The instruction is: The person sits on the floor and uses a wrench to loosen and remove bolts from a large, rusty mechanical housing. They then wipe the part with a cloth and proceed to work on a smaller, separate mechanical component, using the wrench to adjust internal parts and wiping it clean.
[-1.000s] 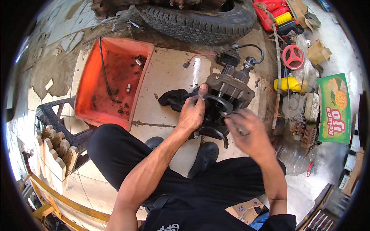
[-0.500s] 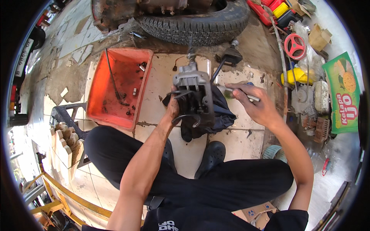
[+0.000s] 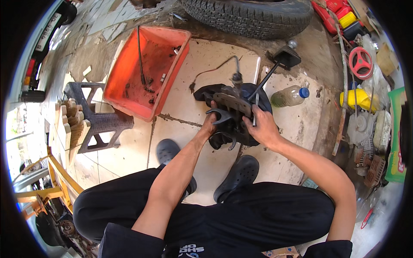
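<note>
Caliper got turned: a second ago its blocky body faced up with the left hand on top; now the flat pad plate faced up and the left hand had dropped to its lower-left edge. Right hand had swung out to the right holding a thin tool half a second ago, then came back onto the caliper, fingers closed on a thin metal rod at the right side. Head view shifted too: tray and stool came further into frame, bottle showed right of the caliper.
</note>
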Demonstrator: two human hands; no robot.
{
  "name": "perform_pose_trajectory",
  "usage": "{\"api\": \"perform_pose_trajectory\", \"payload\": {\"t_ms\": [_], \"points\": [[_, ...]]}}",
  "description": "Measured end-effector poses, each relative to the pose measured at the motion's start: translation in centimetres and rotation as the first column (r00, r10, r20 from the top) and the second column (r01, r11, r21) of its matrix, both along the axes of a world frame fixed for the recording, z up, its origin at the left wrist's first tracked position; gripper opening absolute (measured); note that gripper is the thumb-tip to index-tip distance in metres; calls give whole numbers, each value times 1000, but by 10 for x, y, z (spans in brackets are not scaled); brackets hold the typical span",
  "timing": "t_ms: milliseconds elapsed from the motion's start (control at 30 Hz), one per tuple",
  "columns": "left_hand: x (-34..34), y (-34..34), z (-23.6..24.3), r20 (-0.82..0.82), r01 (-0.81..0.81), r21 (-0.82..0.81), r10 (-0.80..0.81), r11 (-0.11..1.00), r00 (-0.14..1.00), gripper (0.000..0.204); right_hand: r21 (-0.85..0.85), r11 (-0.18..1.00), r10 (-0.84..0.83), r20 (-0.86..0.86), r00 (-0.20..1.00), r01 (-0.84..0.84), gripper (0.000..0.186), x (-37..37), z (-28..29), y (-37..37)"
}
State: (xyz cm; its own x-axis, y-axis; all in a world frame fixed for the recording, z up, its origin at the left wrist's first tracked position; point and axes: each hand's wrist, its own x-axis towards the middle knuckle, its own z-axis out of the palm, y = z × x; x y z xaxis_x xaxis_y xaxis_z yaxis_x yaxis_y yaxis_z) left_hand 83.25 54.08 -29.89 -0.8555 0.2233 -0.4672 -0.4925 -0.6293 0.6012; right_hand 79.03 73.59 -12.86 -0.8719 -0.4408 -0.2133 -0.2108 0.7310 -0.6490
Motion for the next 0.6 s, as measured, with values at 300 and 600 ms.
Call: {"api": "perform_pose_trajectory", "payload": {"t_ms": [300, 600], "points": [[-34, -94, 54, 103, 217, -972, -662, 92, 743, 60, -167, 986, -37, -183, 982, 6, 23, 10, -30, 9], [-120, -91, 159, 6, -245, -926, -658, -288, 753, 47, 22, 1000, 3, -278, 960, 3, 30, -6, -19, -23]]}}
